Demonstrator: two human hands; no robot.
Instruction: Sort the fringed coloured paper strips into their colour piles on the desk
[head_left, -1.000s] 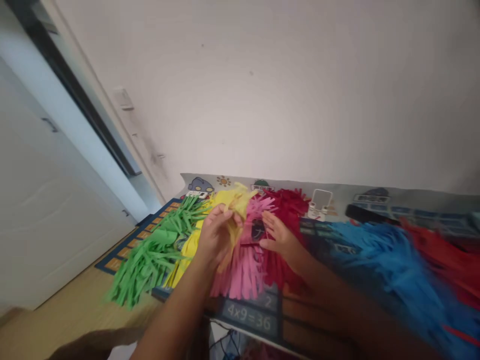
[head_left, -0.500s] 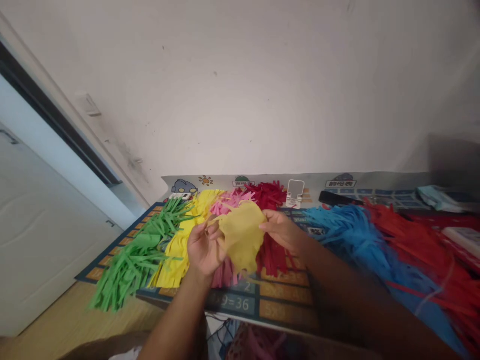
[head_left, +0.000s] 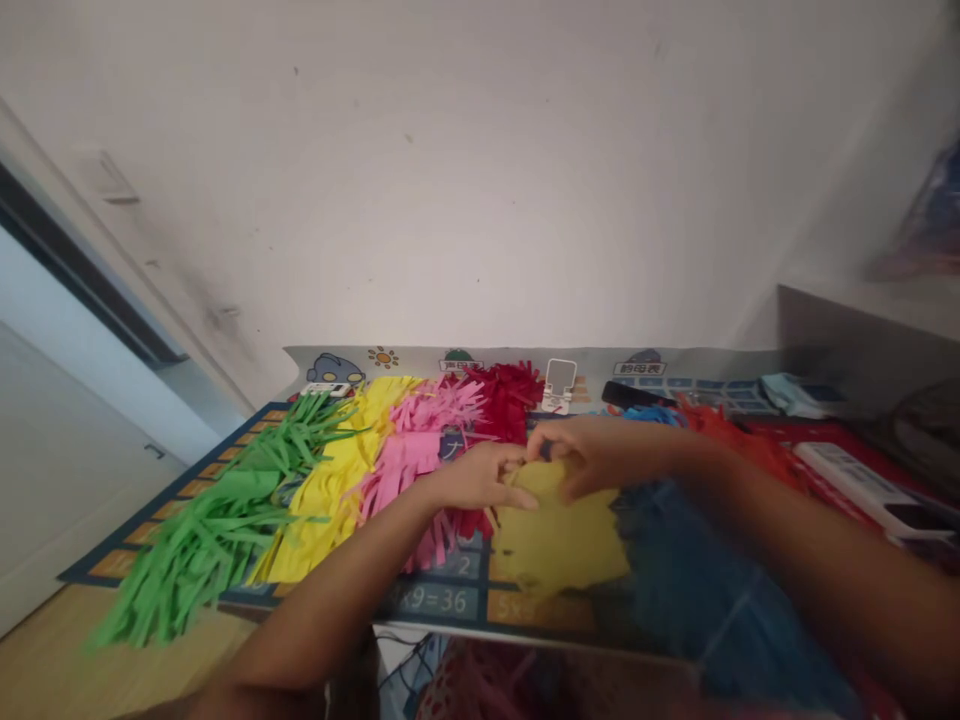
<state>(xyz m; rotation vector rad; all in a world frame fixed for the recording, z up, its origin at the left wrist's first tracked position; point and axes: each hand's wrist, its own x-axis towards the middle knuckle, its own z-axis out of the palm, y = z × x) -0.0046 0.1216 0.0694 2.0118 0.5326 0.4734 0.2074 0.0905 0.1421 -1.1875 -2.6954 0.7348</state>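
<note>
A thin, uneven-edged piece of yellow paper [head_left: 566, 545] hangs over the mat's front part. My left hand [head_left: 491, 478] pinches its upper left edge, thumb pointing right. Close beside it, my right hand [head_left: 574, 450] has its bent fingers closed on the paper's top edge. Left of my hands lie fringed paper tassels: pink [head_left: 397, 460], yellow [head_left: 322, 500] and green [head_left: 217, 520]. A dark red tassel [head_left: 510, 395] is behind my hands, partly covered. Beneath and beyond my right forearm are a blue tassel [head_left: 720, 580] and a red tassel [head_left: 750, 445], both largely hidden.
A dark blue mat with number tiles [head_left: 439, 600] covers the table to its front edge. At the back stand a white phone stand [head_left: 559, 382] and a black object [head_left: 637, 395]. A white box-like item [head_left: 870, 485] lies right. The wall [head_left: 480, 180] rises behind.
The yellow paper has moved right and lower, toward the mat's surface. My hands have come together at its top edge. The view has shifted right.
</note>
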